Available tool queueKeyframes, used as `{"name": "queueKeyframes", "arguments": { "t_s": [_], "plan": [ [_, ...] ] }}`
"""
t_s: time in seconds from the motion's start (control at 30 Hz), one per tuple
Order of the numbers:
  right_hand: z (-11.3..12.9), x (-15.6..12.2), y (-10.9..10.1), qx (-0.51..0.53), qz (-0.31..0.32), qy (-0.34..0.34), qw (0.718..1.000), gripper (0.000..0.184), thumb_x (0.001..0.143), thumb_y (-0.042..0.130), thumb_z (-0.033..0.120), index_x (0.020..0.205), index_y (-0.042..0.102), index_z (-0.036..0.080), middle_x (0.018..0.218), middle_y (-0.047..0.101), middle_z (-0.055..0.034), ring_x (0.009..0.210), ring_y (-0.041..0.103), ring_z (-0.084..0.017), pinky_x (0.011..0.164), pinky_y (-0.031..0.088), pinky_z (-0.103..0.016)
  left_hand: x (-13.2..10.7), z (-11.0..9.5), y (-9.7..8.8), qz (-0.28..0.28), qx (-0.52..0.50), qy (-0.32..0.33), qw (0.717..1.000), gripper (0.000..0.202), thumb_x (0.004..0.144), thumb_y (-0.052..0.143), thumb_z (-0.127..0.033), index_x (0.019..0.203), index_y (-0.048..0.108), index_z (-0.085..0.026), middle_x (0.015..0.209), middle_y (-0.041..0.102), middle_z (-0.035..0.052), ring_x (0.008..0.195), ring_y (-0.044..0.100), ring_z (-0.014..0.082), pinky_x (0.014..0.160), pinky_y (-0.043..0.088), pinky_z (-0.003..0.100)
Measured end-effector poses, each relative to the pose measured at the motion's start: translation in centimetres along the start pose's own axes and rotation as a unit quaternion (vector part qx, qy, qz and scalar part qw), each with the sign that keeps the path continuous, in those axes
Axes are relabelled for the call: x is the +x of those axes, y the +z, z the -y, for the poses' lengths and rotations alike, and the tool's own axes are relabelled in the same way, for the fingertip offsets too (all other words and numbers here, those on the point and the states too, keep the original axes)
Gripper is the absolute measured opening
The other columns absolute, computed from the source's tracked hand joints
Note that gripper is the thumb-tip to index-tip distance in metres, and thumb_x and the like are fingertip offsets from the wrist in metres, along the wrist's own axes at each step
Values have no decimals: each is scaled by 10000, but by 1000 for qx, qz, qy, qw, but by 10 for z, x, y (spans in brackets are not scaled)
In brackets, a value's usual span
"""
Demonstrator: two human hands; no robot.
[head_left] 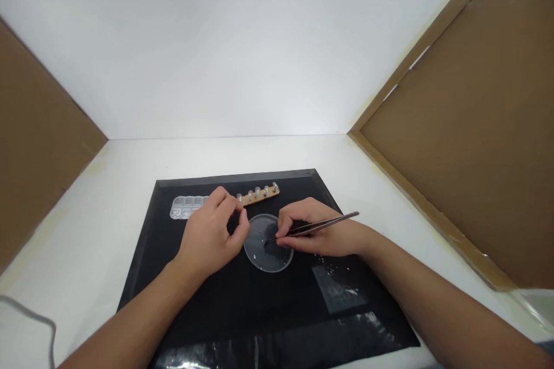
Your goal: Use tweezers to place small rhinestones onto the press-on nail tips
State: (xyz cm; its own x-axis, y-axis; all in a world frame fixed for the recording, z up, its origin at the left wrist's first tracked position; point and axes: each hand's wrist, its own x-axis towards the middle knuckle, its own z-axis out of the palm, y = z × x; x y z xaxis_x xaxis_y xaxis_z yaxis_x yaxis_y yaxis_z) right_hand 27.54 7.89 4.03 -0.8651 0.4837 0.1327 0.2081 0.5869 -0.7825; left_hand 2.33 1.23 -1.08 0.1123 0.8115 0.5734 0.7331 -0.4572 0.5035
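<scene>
Head view: right hand (318, 228) is pinching slim tweezers (340, 219) between thumb and fingers, tips hovering at the clear dish (270, 262); can't tell whether they're gripping a speck. Left hand (212, 236) is curling beside the dish, thumb and forefinger nearly meeting; contents, if any, not showing. Dish is lying between the hands, well inside the black surface's (242, 305) edges. Judging: tweezers are looking light, springy, best held mid-shank; dish light, stiff, slippery, best steadied by its rim. Brown strip (262, 195) is crowding toward the far edge; bare room is opening toward the near edge.
</scene>
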Motion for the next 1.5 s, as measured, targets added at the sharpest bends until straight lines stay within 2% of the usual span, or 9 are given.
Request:
{"name": "queueKeyframes", "arguments": {
  "t_s": [0.2,0.47,0.9,1.5],
  "plan": [
    [-7,1,3,8,-7,7,1000,142,968,772,316,910,760,187,854,769,-44,738,708,-150,669,546,-260,0,-1,-1,6,-5,-10,1000,106,981,577,-232,893,623,-196,896,575,14,616,470,112,587,412,283],
    [-10,1,2,-14,-44,8,999,149,973,765,318,907,760,184,859,771,-49,744,723,-156,665,559,-266,1,-2,-2,9,-3,-13,1000,112,984,573,-236,889,615,-194,899,574,15,640,485,116,587,398,272],
    [-10,-1,-1,-15,-32,17,999,169,966,779,310,897,747,159,836,763,-38,705,700,-124,628,526,-217,1,-2,-3,21,0,-23,1000,124,989,571,-240,885,618,-192,895,575,10,641,488,112,593,392,274],
    [-13,1,2,-12,-17,-9,1000,152,985,763,296,915,743,163,891,764,-57,796,724,-153,728,569,-262,2,-2,-4,21,2,-24,999,125,982,565,-249,884,621,-194,893,578,14,625,476,112,595,399,278]
  ]
}}
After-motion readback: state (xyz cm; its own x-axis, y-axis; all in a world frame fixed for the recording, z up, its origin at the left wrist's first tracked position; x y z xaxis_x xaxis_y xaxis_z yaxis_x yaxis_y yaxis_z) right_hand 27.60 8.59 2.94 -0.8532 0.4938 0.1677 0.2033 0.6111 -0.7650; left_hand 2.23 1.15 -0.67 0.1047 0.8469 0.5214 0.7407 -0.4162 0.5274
